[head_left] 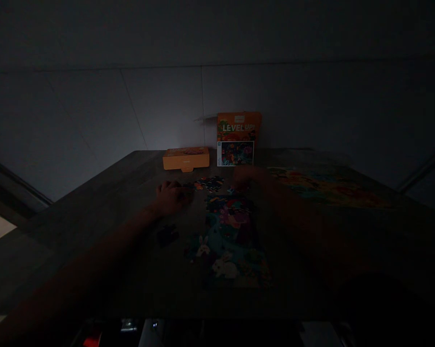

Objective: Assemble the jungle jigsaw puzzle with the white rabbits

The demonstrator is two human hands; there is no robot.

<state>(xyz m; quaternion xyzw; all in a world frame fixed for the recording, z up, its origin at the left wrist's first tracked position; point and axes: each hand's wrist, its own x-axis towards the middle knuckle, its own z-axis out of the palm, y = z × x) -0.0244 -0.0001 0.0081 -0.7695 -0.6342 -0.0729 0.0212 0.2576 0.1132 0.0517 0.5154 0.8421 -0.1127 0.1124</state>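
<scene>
Poor light, most detail lost in shadow. Clock face centred on the joined puzzle (235, 236), flat on the tabletop (130, 173): white rabbits and a purple shape readable, right and near borders fading to black. Left hand (170, 198) at 10 o'clock, knuckles bent, fingers (172, 184) next to loose pieces (214, 182) at 11; undersides hidden, can't tell gripping from resting. Right hand (245, 174) at 12, blurred, close to a small cluster of pieces (231, 189); fingers merged into shadow, can't tell open from closed. Right forearm (293, 212) nearly black, lost toward 4; left forearm (105, 246) running out of view toward 8. Dark pieces (167, 235) at 9, print unreadable. Shallow orange box (186, 160) at 11, near the far edge, front tab visible, lettering illegible. "LEVEL UP!" box (239, 127) upright at 12, lower front covered by a white-bordered picture card (235, 153), fine print too small. Colourful sheet (333, 190) at 2, murky, partly behind right forearm; can't tell one piece from joined pieces. Tabletop dark grey, far edge close to a pale wall (167, 101) with thin panel seams. Red item (92, 341) at 7, below the near edge, cut off, unidentifiable.
</scene>
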